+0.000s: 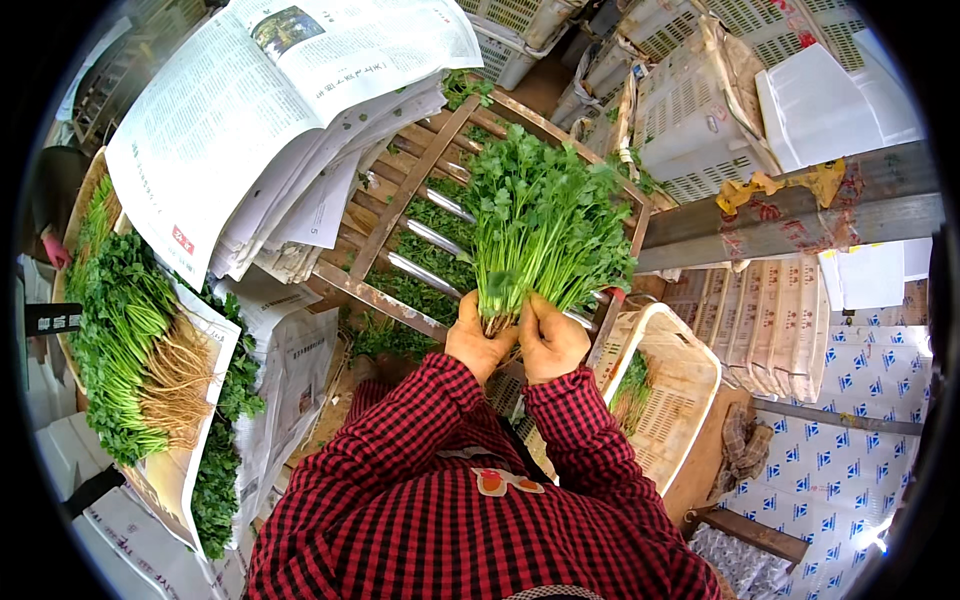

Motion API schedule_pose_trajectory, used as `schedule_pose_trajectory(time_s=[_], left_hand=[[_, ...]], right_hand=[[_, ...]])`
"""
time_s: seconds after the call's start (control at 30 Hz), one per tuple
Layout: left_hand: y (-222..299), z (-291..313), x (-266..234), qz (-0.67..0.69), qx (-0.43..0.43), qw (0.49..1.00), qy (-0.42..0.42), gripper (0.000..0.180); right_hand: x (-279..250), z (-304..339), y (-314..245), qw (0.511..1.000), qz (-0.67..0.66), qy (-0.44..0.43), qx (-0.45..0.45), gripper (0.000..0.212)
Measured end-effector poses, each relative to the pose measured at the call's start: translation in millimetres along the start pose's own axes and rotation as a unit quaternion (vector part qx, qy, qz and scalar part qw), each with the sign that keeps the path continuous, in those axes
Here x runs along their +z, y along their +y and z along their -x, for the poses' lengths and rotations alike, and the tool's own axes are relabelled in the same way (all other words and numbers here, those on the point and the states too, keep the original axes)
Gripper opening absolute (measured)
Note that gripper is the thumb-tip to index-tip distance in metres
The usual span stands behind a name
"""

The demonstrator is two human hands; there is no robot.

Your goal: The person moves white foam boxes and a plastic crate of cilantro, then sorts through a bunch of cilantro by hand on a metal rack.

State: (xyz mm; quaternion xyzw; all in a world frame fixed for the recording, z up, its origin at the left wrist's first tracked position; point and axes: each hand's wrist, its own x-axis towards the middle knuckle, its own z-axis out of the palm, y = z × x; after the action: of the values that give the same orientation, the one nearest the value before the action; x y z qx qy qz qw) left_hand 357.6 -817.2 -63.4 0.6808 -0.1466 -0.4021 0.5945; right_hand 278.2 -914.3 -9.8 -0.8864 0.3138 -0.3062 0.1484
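Observation:
A leafy bunch of coriander [540,225] lies on a rusty metal rack [385,225], its leaves pointing away from me and its stem ends toward me. My left hand [480,338] is closed on the left side of the stem base. On the right side, my right hand [552,340] pinches the stems with thumb and fingers. The brownish root ends show between the two hands, partly hidden by them. Both forearms wear red-and-black checked sleeves.
A tall stack of newspapers [290,130] overhangs the rack's left side. More coriander with long roots [130,350] lies at far left. A white plastic crate [690,400] holding some greens stands at right. A metal beam [790,210] crosses the right. Crates [690,110] are piled behind.

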Motion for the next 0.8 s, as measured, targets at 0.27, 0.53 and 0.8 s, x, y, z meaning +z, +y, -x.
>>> schedule_pose_trajectory(time_s=[0.27, 0.53, 0.8], left_hand=[[28, 5, -2, -0.048, -0.047, 0.998, -0.008, 0.075], [-2, 0, 0, 0.145, 0.01, 0.989, -0.034, 0.069], [-82, -25, 11, 0.063, 0.013, 0.997, -0.049, 0.05]], right_hand=[[-22, -15, -8, 0.829, -0.272, -0.28, 0.401, 0.018], [-76, -98, -38, 0.741, -0.597, -0.251, 0.176, 0.047], [-9, -34, -20, 0.909, 0.104, -0.378, -0.142, 0.017]])
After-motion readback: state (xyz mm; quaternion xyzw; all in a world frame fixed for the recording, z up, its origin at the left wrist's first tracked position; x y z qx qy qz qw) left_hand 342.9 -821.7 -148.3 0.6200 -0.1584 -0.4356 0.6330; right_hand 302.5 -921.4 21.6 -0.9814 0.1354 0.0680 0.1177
